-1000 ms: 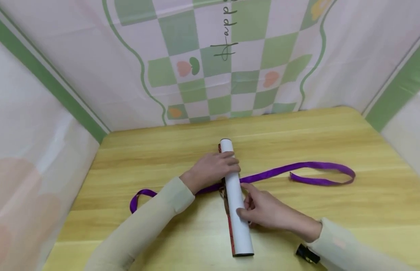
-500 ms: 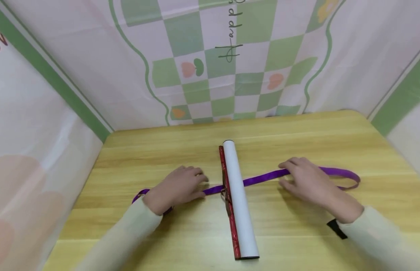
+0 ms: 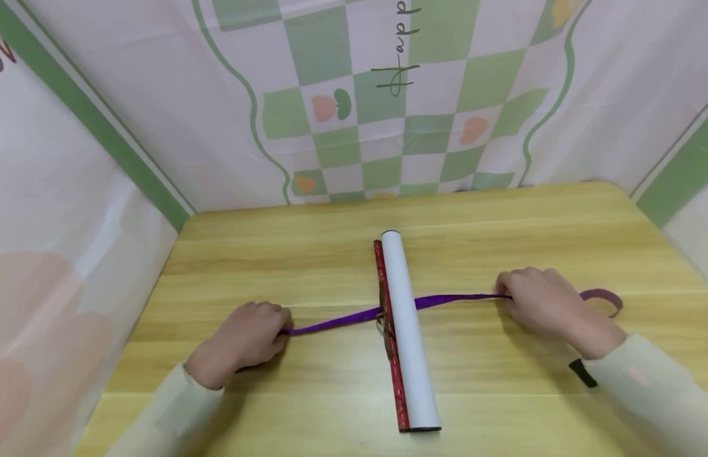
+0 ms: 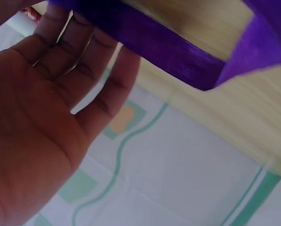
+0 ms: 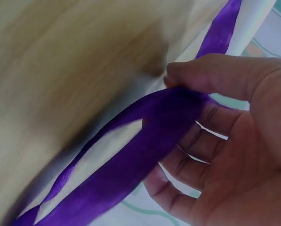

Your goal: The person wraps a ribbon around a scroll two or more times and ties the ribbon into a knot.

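A white rolled-up scroll (image 3: 409,336) lies lengthwise on the table, with a red patterned strip (image 3: 399,393) along its left side and a small brown loop (image 3: 382,322) at mid-length. Crossing beneath the roll is a purple ribbon (image 3: 336,322), whose middle is hidden there. My left hand (image 3: 242,339) pinches the ribbon to the left of the scroll; in the left wrist view the ribbon (image 4: 178,61) runs past the fingertips and folds over. On the other side my right hand (image 3: 542,303) pinches it between thumb and fingers, and its loose length (image 5: 126,165) hangs doubled in the right wrist view.
The wooden table (image 3: 308,254) meets a printed cloth backdrop (image 3: 325,152) at the back and cloth at both sides. A curled end of ribbon lies beyond the right hand. A black band (image 3: 583,373) shows at the right wrist.
My hands have left the scroll and moved apart, left hand leftward and right hand rightward. Both have taken hold of the ribbon, which is now drawn straighter on each side of the scroll.
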Demonstrator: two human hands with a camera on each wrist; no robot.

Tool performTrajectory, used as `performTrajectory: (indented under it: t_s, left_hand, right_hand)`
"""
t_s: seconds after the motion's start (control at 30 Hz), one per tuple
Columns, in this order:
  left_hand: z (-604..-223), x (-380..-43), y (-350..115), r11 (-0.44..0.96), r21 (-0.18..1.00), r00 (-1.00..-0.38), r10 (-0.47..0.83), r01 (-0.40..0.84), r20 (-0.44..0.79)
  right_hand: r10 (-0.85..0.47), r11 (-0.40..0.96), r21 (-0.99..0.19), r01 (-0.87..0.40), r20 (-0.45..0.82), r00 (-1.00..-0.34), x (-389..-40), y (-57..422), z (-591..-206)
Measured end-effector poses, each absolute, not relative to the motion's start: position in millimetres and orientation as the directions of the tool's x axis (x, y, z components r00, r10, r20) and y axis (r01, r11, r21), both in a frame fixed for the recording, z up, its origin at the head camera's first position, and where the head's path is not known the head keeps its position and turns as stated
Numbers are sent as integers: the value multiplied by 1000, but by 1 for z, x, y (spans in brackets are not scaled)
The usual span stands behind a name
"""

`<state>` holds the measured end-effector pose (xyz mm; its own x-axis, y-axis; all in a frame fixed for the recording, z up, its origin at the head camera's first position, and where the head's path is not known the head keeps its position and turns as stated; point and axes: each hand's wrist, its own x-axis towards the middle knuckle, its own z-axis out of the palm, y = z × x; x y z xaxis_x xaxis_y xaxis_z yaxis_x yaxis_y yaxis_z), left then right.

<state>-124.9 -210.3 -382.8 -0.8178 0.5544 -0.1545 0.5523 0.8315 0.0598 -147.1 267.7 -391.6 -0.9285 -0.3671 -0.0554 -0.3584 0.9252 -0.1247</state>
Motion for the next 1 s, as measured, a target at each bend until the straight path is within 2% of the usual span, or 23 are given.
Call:
performTrajectory:
  t_s: [0.13,0.27,0.5,0.63,0.73,0.83,1.0]
  left_hand:
    - [-367,-124,-219,831,169,-829,550,530,-104]
    - [-342,-122,-227,768,352,-810,585,536,-44]
    - [-303,-114,-213,418,676,-701,682,607,208]
    - [-283,-109,-191,210,831,-674,698,515,242]
    - [-271,-108,-171,57,898,-644,717,436,267]
    - [-262,-112,-149,-87,913,-581,746,399,325]
    - [-253,-126,-106,-185,921,-483,806,342,341]
  right_hand:
    - [-351,926,-175,-334,-73,-934,-142,269,-385]
    - [-349,901,-303,-309,-84,-933,-133,267,-372]
    - [-430,799,-471,-374,-13,-903,-114,257,-347]
    - [-511,741,-508,-438,-4,-860,-101,248,-342]
    - [-574,702,-505,-502,14,-818,-93,240,-344]
    - [-627,663,-512,-546,18,-779,-87,231,-348]
    - [-688,623,-540,-566,-34,-725,-78,221,-355]
